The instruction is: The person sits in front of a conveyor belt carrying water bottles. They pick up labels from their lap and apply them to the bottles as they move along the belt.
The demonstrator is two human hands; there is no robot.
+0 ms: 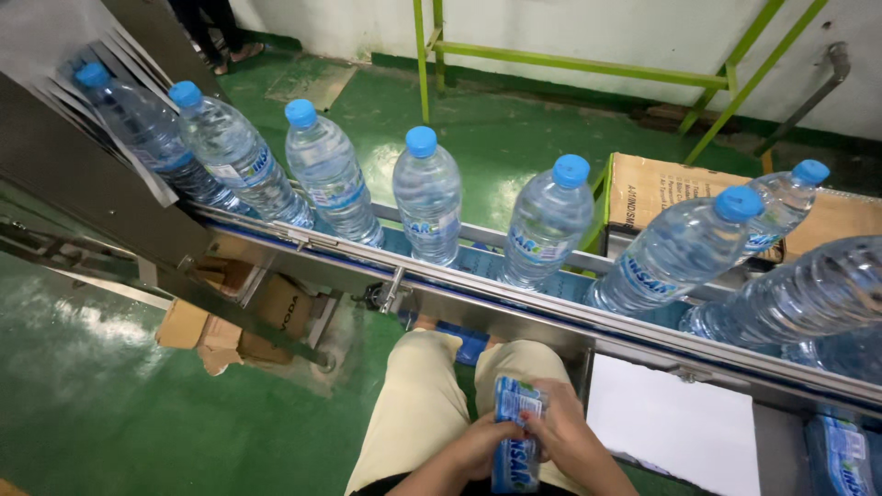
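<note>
**Obs. 1:** Nearest the lens: a stack of blue-and-white labels [514, 441], held over the person's lap at the bottom edge of the frame. Lower end of the stack is cut off by the frame.

**Obs. 2:** Grip?

**Obs. 1:** Left hand [478, 450] is curled around the stack from the left side, closed on it. Right hand [565, 436] covers the stack's right side, fingertips pinching at the upper edge. Thumb positions are hidden under the knuckles; probably one label is being peeled up, but the view is too tight to confirm.

**Obs. 2:** Beneath the hands?

**Obs. 1:** Beige trousers [418, 404], knees toward the conveyor. Feet mostly hidden by the rail.

**Obs. 2:** Further out?

**Obs. 1:** Steel conveyor [514, 308] crosses the frame diagonally, just beyond the knees. Clear water bottles [428, 195] with blue caps stand on it in single file, well apart from the hands. Leftmost bottle is partly masked by a grey curtain strip; rightmost one is cropped and blurred.

**Obs. 2:** Surroundings?

**Obs. 1:** White sheet [675, 427] to the right of the hands. Cardboard box [661, 188] behind the belt, its lower part hidden by bottles. Flattened cartons [230, 321] under the conveyor on the green floor [110, 404].
</note>
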